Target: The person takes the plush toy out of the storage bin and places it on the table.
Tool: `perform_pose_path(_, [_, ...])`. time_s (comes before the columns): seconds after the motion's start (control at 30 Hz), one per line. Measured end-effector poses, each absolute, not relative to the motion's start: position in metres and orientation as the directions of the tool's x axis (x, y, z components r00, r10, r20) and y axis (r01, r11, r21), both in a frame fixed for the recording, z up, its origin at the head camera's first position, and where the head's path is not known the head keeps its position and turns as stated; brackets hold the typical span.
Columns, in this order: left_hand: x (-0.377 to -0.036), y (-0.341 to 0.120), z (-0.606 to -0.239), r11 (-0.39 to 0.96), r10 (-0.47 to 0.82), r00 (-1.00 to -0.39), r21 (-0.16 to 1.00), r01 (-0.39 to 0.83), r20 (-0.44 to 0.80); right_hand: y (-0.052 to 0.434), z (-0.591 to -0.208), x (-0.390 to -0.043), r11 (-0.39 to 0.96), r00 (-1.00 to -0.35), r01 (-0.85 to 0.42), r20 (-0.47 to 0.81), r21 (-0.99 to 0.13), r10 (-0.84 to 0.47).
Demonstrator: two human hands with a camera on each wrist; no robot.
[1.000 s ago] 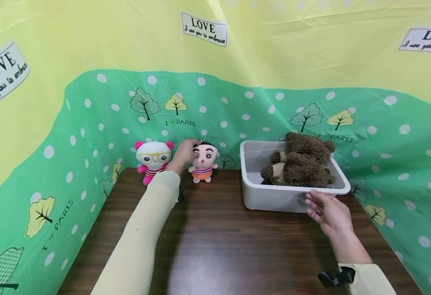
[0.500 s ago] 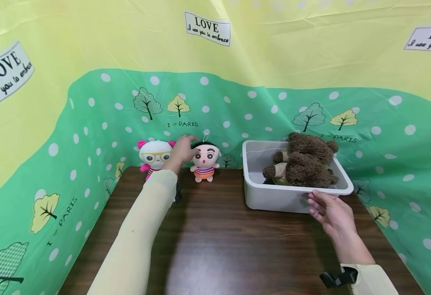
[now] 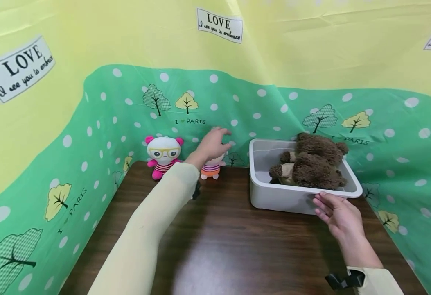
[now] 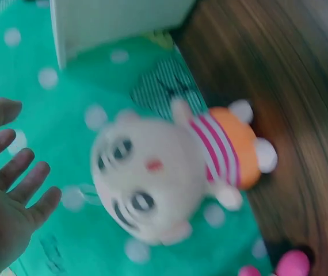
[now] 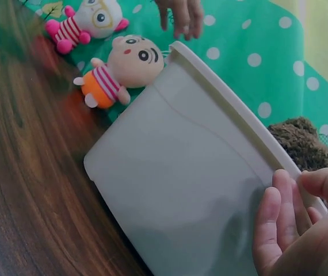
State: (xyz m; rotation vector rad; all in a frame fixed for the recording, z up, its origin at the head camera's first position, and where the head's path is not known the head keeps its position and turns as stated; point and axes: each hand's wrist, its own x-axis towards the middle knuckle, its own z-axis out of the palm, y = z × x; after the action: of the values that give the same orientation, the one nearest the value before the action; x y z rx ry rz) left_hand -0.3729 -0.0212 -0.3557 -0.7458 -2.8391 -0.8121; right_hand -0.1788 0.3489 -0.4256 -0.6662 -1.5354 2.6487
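The left hand [image 3: 213, 143] hovered, fingers spread, over the small orange-shorted plush doll [image 4: 170, 175] left of the white plastic bin [image 3: 274, 196]; the right hand [image 3: 338, 215] gripped the bin's rim. Grasping the doll apparently came next.

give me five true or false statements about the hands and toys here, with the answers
1. The left hand grips the small doll in the striped shirt and orange shorts. False: its fingers are spread and it hovers by the doll, holding nothing.
2. The right hand holds the rim of the white bin. True.
3. The brown teddy bear lies inside the bin. True.
4. The white plush with yellow glasses is in the bin. False: it stands on the wooden table against the backdrop.
5. The bin lies tipped on its side. False: it sits upright on the table.
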Motion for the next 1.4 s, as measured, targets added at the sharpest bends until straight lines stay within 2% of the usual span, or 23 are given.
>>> perform_pose_path(0.3, [-0.344,0.066,-0.341,0.668,0.631,-0.757,0.376,0.642,0.172,0.353,-0.424,-0.172,-0.504,-0.895,0.229,-0.384,-0.833,0.227])
perform_pose_path(0.47, [-0.327,0.113,-0.329,0.622,0.709,-0.697,0.372,0.689,0.106,0.357,-0.422,-0.17,-0.493,-0.887,0.234,-0.391,-0.838,0.245])
perform_pose_path(0.73, [-0.308,0.167,-0.309,0.676,0.719,-0.692,0.302,0.672,-0.072,0.355,-0.42,-0.172,-0.477,-0.892,0.258,-0.397,-0.84,0.217])
perform_pose_path(0.97, [-0.304,0.189,-0.312,0.701,0.711,-0.675,0.267,0.661,-0.198,0.352,-0.419,-0.173,-0.473,-0.899,0.26,-0.39,-0.842,0.201])
perform_pose_path(1.2, [-0.303,0.198,-0.321,0.732,0.681,-0.692,0.243,0.636,-0.241,0.349,-0.419,-0.174,-0.465,-0.903,0.249,-0.377,-0.85,0.206])
perform_pose_path(1.4, [-0.298,0.206,-0.335,0.743,0.668,-0.705,0.166,0.648,-0.237,0.353,-0.421,-0.172,-0.463,-0.9,0.255,-0.384,-0.849,0.208])
